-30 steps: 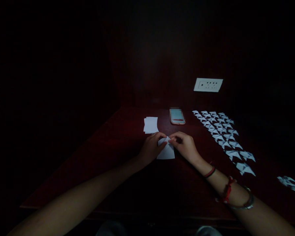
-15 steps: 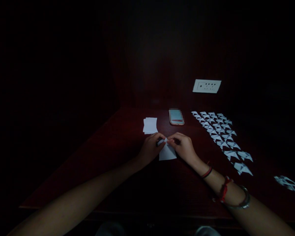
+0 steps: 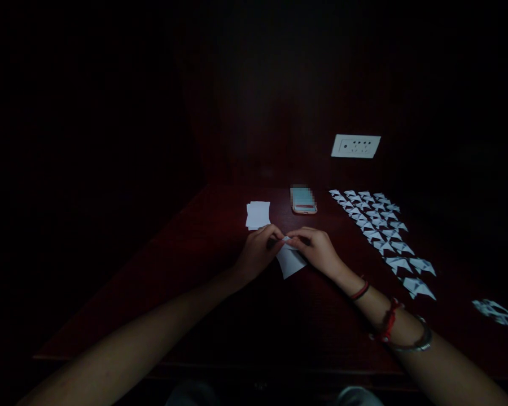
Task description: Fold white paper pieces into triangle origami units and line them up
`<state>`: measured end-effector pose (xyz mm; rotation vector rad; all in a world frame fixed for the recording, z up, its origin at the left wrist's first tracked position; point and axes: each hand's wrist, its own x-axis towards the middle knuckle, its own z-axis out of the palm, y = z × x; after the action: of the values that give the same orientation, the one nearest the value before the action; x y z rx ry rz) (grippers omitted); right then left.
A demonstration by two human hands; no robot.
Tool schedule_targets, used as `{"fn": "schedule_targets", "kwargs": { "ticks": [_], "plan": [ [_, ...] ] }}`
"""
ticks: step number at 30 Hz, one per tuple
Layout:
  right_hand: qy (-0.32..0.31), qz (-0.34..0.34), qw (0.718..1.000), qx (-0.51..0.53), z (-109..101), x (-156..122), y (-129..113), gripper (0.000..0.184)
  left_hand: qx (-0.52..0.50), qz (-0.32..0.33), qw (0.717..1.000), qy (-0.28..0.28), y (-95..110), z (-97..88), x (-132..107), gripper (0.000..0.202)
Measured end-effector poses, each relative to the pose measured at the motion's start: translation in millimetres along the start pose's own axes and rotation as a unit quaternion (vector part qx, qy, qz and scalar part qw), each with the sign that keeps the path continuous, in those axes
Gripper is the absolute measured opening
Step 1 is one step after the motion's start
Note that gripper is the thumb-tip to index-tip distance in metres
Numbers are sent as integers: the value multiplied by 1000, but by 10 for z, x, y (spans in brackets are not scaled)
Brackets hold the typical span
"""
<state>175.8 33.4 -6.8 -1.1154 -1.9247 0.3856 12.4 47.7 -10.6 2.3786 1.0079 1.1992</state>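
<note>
A white sheet of paper (image 3: 292, 263) is held between my hands, its upper end folded and its lower part hanging toward me. My left hand (image 3: 259, 248) pinches the folded end from the left. From the right, my right hand (image 3: 317, 248) grips the same end, thumb and fingers pressed together. The fingertips hide part of the fold. Just beyond my left hand lies a small stack of white paper sheets (image 3: 258, 215).
A phone (image 3: 303, 200) lies on the dark red table (image 3: 173, 270) behind my hands. Rows of folded white paper figures (image 3: 381, 225) stretch along the right. Another folded paper piece (image 3: 495, 312) lies at the far right. A socket plate (image 3: 356, 146) is on the wall.
The paper's lower end has swung slightly right and tilted. Its upper part now shows a fold across, and my fingertips have drawn closer together on it.
</note>
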Motion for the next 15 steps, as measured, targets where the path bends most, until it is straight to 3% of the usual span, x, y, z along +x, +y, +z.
{"fn": "schedule_targets", "kwargs": {
  "ticks": [4,10,15],
  "plan": [
    [-5,-2,1000,-1,-23,6,-20,14,-14,-4,1000,-8,17,-13,-4,1],
    [10,17,1000,-14,-22,11,23,11,-57,-22,997,-47,2,-3,-20,12],
    [-6,-3,999,-35,-28,20,29,12,-100,-53,992,-51,-26,9,-28,5]
  ]
}}
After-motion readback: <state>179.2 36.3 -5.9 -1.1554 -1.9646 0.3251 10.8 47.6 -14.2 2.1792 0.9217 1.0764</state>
